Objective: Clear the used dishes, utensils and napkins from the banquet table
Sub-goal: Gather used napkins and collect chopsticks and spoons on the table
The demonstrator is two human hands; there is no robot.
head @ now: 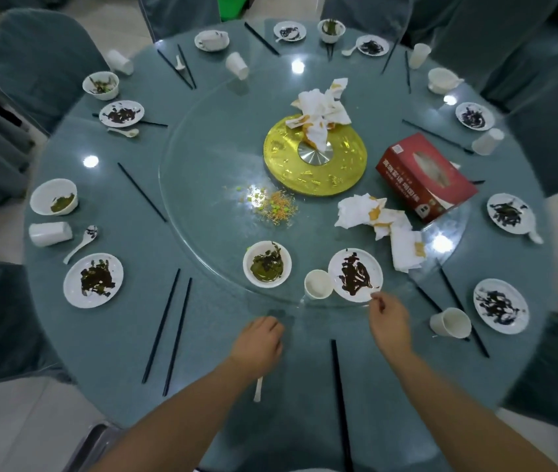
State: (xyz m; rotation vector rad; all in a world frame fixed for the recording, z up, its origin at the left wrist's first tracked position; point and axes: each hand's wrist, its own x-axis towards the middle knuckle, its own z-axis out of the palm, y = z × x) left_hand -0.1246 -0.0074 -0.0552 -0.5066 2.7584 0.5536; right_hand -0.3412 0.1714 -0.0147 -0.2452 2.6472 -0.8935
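A round banquet table (304, 386) draped in blue-grey cloth carries a glass turntable (202, 185), with covered chairs (39, 59) ringed around it. At the turntable's centre sits a gold disc (281, 161) topped with crumpled, stained napkins (321, 110); a red tissue box (424, 177) lies to its right, with a second heap of soiled napkins (379, 223) just in front.

On the turntable's near edge stand a bowl with green residue (266, 264), a paper cup (318, 284) and a sauce-smeared plate (356, 274). The person's right hand (390, 318) reaches to that plate, thumb and forefinger pinching its near rim. The left hand (260, 342) hovers over the cloth just short of the turntable, left of the cup, fingers curled under; a white spoon (257, 390) handle pokes out beneath it, though whether the hand grips it cannot be told.

Black chopsticks (168, 335) lie loose on either side of the arms, near more dirty plates, bowls and tipped cups around the table's edge.
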